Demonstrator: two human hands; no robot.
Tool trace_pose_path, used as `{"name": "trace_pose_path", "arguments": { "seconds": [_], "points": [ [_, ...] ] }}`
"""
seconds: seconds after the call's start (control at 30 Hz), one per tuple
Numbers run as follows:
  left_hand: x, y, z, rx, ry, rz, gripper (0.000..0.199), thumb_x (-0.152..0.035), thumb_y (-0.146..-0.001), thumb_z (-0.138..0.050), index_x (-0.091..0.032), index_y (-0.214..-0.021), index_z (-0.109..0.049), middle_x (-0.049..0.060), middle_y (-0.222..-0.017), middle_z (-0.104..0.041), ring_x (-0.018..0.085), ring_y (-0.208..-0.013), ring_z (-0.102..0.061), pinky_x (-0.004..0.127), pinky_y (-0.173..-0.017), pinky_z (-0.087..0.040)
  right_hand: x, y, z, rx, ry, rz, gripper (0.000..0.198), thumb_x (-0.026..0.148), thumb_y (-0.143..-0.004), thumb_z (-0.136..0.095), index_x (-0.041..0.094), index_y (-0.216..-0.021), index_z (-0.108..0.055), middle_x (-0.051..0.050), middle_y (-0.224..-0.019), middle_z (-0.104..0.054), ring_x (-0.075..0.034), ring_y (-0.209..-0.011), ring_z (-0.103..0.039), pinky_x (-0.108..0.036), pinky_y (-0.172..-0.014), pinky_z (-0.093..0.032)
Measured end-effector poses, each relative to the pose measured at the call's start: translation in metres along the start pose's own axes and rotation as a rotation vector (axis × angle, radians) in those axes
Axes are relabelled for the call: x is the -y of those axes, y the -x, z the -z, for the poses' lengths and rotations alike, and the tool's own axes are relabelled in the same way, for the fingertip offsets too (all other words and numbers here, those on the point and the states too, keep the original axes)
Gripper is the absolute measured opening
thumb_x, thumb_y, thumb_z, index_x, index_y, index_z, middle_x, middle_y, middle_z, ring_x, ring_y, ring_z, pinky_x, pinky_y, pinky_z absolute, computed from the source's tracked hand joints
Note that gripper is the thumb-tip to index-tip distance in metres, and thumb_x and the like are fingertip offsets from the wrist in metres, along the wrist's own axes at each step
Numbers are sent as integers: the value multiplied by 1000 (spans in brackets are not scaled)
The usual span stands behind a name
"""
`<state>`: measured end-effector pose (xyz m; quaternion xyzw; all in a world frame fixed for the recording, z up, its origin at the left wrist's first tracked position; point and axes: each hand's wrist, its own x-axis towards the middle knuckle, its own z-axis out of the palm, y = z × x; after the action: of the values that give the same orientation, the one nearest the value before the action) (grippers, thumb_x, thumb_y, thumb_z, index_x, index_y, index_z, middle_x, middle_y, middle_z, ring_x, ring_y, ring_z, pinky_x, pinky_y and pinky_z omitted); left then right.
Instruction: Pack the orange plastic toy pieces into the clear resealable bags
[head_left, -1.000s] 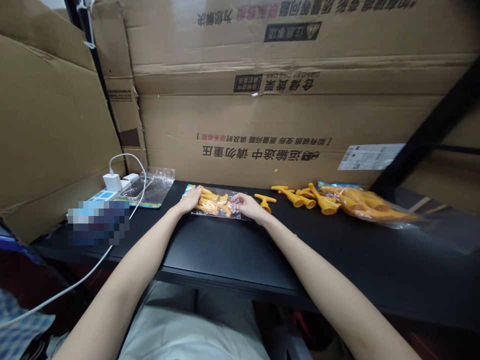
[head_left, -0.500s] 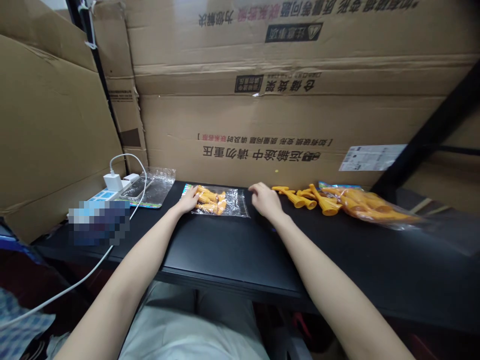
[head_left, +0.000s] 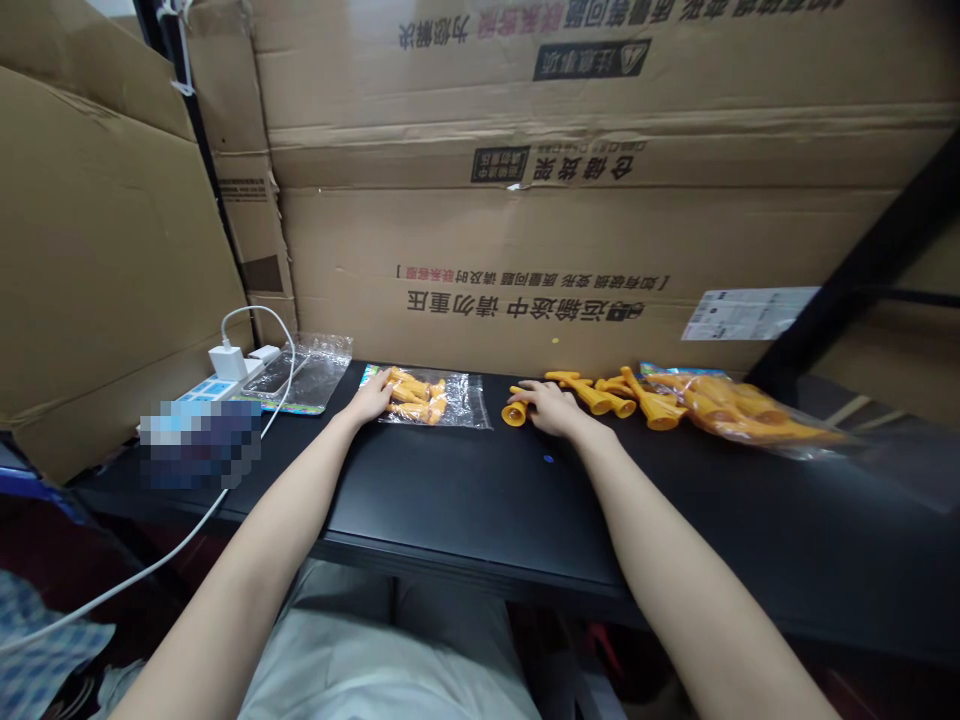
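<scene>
My left hand (head_left: 370, 398) is closed on the left end of a clear plastic bag (head_left: 466, 402) that lies flat on the black shelf. Several small orange plastic horns (head_left: 420, 392) show inside this bag. To the right, my right hand (head_left: 553, 406) has its fingers curled over a single loose orange horn (head_left: 514, 412), whose flared mouth faces me. Part of that horn is hidden under the fingers. Just beyond this hand lies a loose group of orange horns (head_left: 660, 410).
A fuller bag of orange horns (head_left: 739, 405) rests at the right. On the left are a flat clear bag (head_left: 319, 370), a power strip (head_left: 217, 385) with a white cable (head_left: 289, 345), and a blurred-out object (head_left: 199, 440). Cardboard (head_left: 480, 230) walls the back.
My right hand has shifted to the right and slightly down, and the single orange horn now shows at its fingers. My left hand and the bag have barely moved.
</scene>
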<state>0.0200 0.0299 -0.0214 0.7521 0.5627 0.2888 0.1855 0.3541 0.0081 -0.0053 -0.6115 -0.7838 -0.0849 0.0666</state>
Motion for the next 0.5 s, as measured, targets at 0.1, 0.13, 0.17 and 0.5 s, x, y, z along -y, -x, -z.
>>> {"name": "trace_pose_path", "arguments": {
  "seconds": [0.1,0.13,0.17,0.5],
  "points": [
    [2,-1,-1,2,-6,-8,50,-24,-86,-28,-13,-135,-32,5,-142,-30,13,-131,-24,26,-108,-16,5,1,6,-9,63,-10,32,13,-73,-45,24,-95,-66,-9,-115,-56,-27,-101,-45,-42,-77,-36],
    [3,-2,-2,2,-9,-10,50,-24,-86,-27,-13,-135,-32,5,-142,-30,13,-131,-24,26,-108,-15,7,2,9,-9,85,-16,30,13,-74,-45,23,-93,-66,-9,-110,-58,-26,-98,-45,-40,-76,-35],
    [3,-2,-2,1,-12,-9,50,-24,-86,-27,-14,-135,-32,5,-142,-30,12,-131,-24,26,-108,-15,10,2,13,-14,102,-20,29,13,-75,-44,22,-92,-66,-9,-105,-60,-25,-95,-46,-38,-74,-35],
    [-2,0,-3,19,-10,-35,51,-24,-85,-26,-14,-135,-31,3,-142,-30,12,-131,-24,26,-108,-16,57,8,36,-125,123,156,25,17,-80,-45,19,-93,-66,-11,-93,-62,-24,-89,-47,-33,-67,-29]
  ]
}}
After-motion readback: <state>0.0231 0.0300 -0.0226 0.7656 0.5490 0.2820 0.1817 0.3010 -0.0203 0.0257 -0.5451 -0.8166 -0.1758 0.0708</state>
